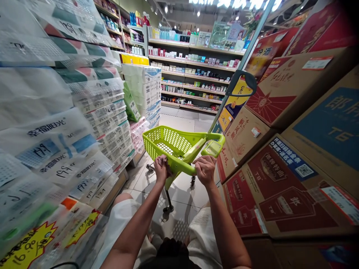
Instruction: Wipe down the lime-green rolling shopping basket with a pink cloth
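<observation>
A lime-green plastic shopping cart (153, 144) stands in front of me, its perforated basket turned to the left with nothing visible inside. My left hand (162, 167) is closed on the near rim of the cart, beside the basket. Around the cart's curved handle, below its flat panel (213, 148), my right hand (206, 169) has its fingers wrapped. Dark casters (168, 208) carry the cart on the tiled floor. The undersides of both hands' grips are hidden.
Packs of tissue paper (103, 112) are stacked high along the left. Cardboard liquor cartons (280, 186) wall the right side, with a grey loop handle (244, 87) on a pole before them. Tiled floor (176, 121) leads to shelves of small boxes (193, 74) ahead.
</observation>
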{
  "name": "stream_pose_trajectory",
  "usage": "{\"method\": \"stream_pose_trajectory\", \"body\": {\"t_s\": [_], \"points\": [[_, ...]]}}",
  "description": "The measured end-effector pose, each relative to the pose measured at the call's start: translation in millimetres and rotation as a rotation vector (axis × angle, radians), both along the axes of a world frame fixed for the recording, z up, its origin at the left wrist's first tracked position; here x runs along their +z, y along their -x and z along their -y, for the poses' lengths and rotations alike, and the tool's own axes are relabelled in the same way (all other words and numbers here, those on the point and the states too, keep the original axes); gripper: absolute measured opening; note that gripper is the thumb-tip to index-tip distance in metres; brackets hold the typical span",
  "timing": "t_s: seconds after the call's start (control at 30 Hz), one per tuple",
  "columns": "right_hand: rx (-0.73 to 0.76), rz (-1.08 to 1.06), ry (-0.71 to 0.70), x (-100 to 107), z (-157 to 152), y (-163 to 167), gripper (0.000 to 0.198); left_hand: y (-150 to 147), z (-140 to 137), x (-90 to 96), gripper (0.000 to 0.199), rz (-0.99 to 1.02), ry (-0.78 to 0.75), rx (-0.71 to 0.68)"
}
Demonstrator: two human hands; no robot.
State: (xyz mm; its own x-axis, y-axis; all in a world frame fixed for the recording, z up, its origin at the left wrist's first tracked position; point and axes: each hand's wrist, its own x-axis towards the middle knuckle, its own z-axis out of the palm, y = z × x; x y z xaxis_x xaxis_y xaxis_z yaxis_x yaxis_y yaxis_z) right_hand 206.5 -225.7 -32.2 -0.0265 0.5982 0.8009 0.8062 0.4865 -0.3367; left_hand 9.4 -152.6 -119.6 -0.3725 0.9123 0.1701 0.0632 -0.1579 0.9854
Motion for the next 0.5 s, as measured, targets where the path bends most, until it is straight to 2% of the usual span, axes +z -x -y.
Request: {"method": "stream_pose_trajectory", "body": {"t_s": [0.13,0.23,0.37,0.43,0.5], "points": [[-0.016,-0.043,-0.016,-2.9,-4.1,-4.0,0.035,-34.2,48.7,-12.7,0.048,0.271,0.034,-0.125],[-0.03,-0.051,-0.016,-2.6,-4.1,-2.1,0.035,-49.5,66.7,-1.6,0.053,0.349,0.021,-0.163],[-0.009,-0.063,0.03,1.3,2.9,2.4,0.039,-49.1,49.9,25.3,0.043,0.093,-0.21,-0.032],[0.041,-0.098,0.063,3.1,7.5,3.9,0.044,-50.0,46.3,25.7,0.038,-0.054,-0.276,0.032],[0.082,-0.152,0.079,3.5,10.6,4.6,0.048,-55.1,54.0,17.1,0.037,-0.069,-0.264,0.06]]}}
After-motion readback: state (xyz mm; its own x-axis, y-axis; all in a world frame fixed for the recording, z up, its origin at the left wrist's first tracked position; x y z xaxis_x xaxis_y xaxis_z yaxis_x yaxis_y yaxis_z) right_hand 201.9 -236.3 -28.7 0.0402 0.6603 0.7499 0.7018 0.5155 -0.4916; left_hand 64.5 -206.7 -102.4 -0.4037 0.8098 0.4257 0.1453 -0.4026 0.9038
